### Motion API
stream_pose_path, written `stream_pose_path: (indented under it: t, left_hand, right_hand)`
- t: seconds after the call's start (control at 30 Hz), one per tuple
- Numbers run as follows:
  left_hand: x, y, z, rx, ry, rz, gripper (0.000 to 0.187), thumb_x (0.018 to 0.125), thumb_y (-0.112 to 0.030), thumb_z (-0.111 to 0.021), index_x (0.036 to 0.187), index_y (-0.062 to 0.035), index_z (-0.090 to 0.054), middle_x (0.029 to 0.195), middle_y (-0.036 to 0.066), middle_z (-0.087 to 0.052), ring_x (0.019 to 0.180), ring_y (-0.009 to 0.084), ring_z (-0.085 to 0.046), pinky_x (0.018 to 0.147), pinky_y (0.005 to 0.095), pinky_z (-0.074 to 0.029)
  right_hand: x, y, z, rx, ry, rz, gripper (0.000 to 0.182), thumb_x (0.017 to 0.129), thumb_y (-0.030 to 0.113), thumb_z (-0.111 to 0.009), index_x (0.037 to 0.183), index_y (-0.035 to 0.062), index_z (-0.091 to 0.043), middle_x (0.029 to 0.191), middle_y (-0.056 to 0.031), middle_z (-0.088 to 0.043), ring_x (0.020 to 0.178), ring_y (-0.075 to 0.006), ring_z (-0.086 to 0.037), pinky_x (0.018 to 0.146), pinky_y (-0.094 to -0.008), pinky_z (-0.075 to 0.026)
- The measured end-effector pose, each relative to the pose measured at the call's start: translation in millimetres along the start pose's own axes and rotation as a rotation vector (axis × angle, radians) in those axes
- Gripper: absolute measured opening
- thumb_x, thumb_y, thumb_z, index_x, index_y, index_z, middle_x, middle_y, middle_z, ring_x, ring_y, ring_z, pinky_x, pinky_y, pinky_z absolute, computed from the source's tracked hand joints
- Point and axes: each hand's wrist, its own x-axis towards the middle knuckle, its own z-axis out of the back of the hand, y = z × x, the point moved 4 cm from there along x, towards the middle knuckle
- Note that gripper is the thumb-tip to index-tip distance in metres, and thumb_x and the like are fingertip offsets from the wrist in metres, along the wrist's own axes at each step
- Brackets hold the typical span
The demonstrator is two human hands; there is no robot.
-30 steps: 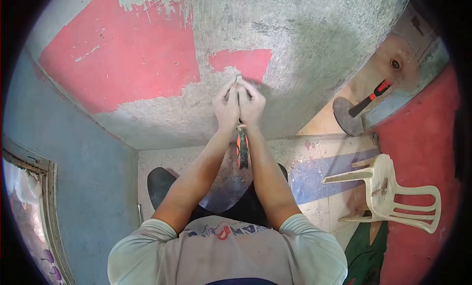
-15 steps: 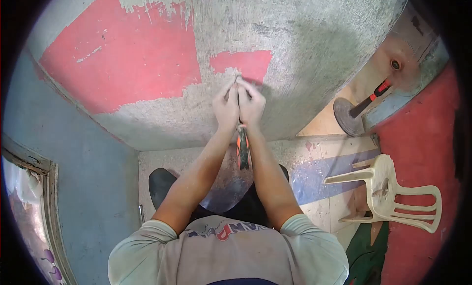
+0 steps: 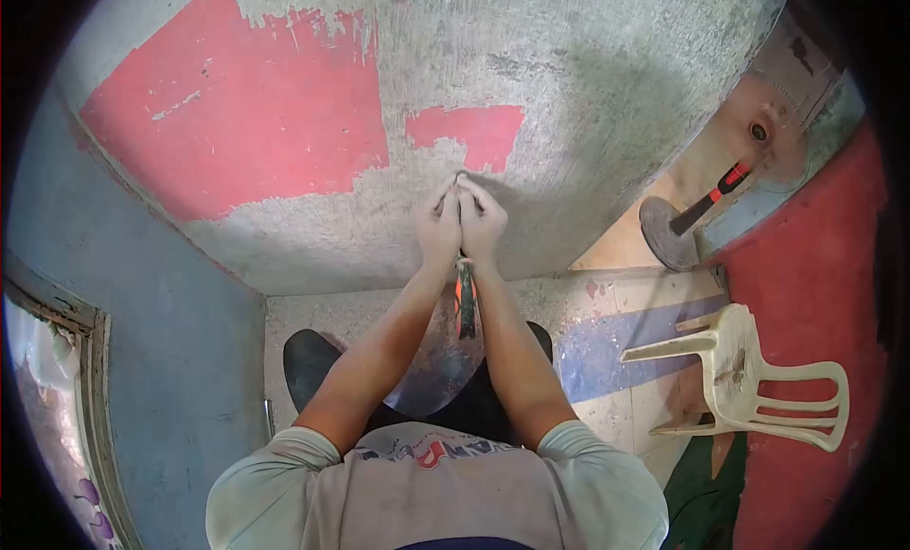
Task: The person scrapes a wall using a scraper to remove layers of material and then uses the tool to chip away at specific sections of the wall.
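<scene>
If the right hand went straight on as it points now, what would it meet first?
The right hand would probably meet the scraped grey wall first, near the lower edge of the small pink patch. Depth is unclear here; the hand may be touching the wall now.

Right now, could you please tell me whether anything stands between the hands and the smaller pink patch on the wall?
Nothing visible does. The left hand and right hand, together on the orange and black tool, sit just below the smaller pink patch, with only scraped wall showing between.
</scene>
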Motion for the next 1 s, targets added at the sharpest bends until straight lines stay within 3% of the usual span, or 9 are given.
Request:
stream_pose_path:
  t: [0.1, 0.17, 0.27, 0.47, 0.6, 0.7, 0.83, 0.97, 1.0]
  left_hand:
    - [-0.5, 6.9, 4.6, 0.136, -0.007, -0.003, 0.031, 0.101, -0.003, -0.056, 0.127, 0.0049, -0.068, 0.118, 0.015, -0.074, 0.104, 0.0157, -0.069, 0.092, 0.0292, -0.054]
    - [11.7, -22.8, -11.5, 0.084, -0.004, -0.008, 0.03, 0.101, -0.004, -0.056, 0.126, 0.004, -0.069, 0.118, 0.016, -0.074, 0.105, 0.0173, -0.069, 0.092, 0.0294, -0.054]
    - [20.5, -34.3, -17.8, 0.06, 0.0, 0.005, 0.03, 0.101, -0.005, -0.056, 0.127, 0.0038, -0.069, 0.118, 0.016, -0.074, 0.106, 0.0176, -0.069, 0.092, 0.0294, -0.054]
    - [-6.6, 8.9, 5.2, 0.056, 0.0, 0.077, 0.031, 0.101, -0.004, -0.055, 0.127, 0.0033, -0.069, 0.118, 0.016, -0.074, 0.106, 0.0163, -0.068, 0.093, 0.0289, -0.053]
    - [12.5, -29.8, -12.8, 0.158, 0.005, -0.065, 0.03, 0.101, -0.004, -0.056, 0.128, 0.0025, -0.069, 0.118, 0.015, -0.074, 0.106, 0.0151, -0.068, 0.092, 0.0281, -0.053]
    - [29.2, -47.0, -30.1, -0.06, -0.006, 0.072, 0.03, 0.101, -0.005, -0.057, 0.128, 0.002, -0.069, 0.117, 0.015, -0.075, 0.106, 0.0159, -0.068, 0.094, 0.0289, -0.053]
    - [12.9, -28.0, -13.2, 0.165, -0.002, -0.065, 0.031, 0.101, -0.006, -0.057, 0.129, 0.0013, -0.069, 0.116, 0.014, -0.075, 0.103, 0.015, -0.069, 0.092, 0.0288, -0.054]
    - [-7.5, 7.1, 1.0, 0.02, -0.008, 0.133, 0.031, 0.101, -0.007, -0.057, 0.129, 0.001, -0.069, 0.117, 0.016, -0.075, 0.103, 0.0164, -0.069, 0.094, 0.0303, -0.053]
    - [-1.7, -1.5, -2.9, 0.064, 0.001, 0.06, 0.031, 0.101, -0.007, -0.057, 0.129, 0.0013, -0.069, 0.117, 0.015, -0.075, 0.104, 0.0159, -0.068, 0.094, 0.0296, -0.053]
  right_hand:
    - [0.5, -8.2, -1.0, 0.007, -0.002, -0.003, 0.023, 0.094, 0.006, -0.064, 0.113, -0.0037, -0.074, 0.109, -0.016, -0.077, 0.102, -0.021, -0.073, 0.092, -0.0325, -0.055]
    - [18.8, 20.5, -0.3, -0.044, 0.015, 0.067, 0.023, 0.094, 0.006, -0.065, 0.113, -0.0033, -0.074, 0.109, -0.0149, -0.077, 0.102, -0.0204, -0.072, 0.092, -0.032, -0.055]
    - [30.6, 23.9, -4.7, 0.09, -0.016, -0.002, 0.022, 0.094, 0.007, -0.066, 0.112, -0.0034, -0.074, 0.109, -0.014, -0.077, 0.1, -0.0199, -0.072, 0.092, -0.0311, -0.054]
    - [-6.8, -10.4, 2.6, -0.012, 0.009, -0.027, 0.026, 0.095, 0.007, -0.064, 0.116, -0.004, -0.074, 0.11, -0.0158, -0.077, 0.102, -0.0194, -0.072, 0.09, -0.0313, -0.055]
    - [19.7, 22.4, 0.9, -0.052, 0.003, 0.038, 0.025, 0.095, 0.006, -0.065, 0.116, -0.0043, -0.074, 0.108, -0.0142, -0.077, 0.099, -0.0156, -0.071, 0.089, -0.0297, -0.055]
    - [44.4, 42.9, -6.6, 0.161, -0.014, 0.016, 0.025, 0.096, 0.006, -0.066, 0.117, -0.0043, -0.073, 0.106, -0.0141, -0.077, 0.098, -0.0144, -0.07, 0.089, -0.0289, -0.054]
    - [20.5, 25.7, 1.8, -0.04, 0.026, 0.058, 0.024, 0.095, 0.006, -0.066, 0.116, -0.0031, -0.074, 0.109, -0.0142, -0.077, 0.101, -0.0157, -0.07, 0.09, -0.0296, -0.054]
    - [-4.0, -17.4, 4.2, -0.023, 0.017, -0.03, 0.025, 0.095, 0.006, -0.065, 0.116, -0.0043, -0.074, 0.111, -0.0149, -0.077, 0.102, -0.0171, -0.071, 0.091, -0.0309, -0.054]
    - [2.5, -5.7, 3.5, -0.028, 0.018, 0.009, 0.025, 0.095, 0.006, -0.065, 0.116, -0.0048, -0.073, 0.111, -0.0149, -0.077, 0.101, -0.0169, -0.071, 0.091, -0.0305, -0.054]
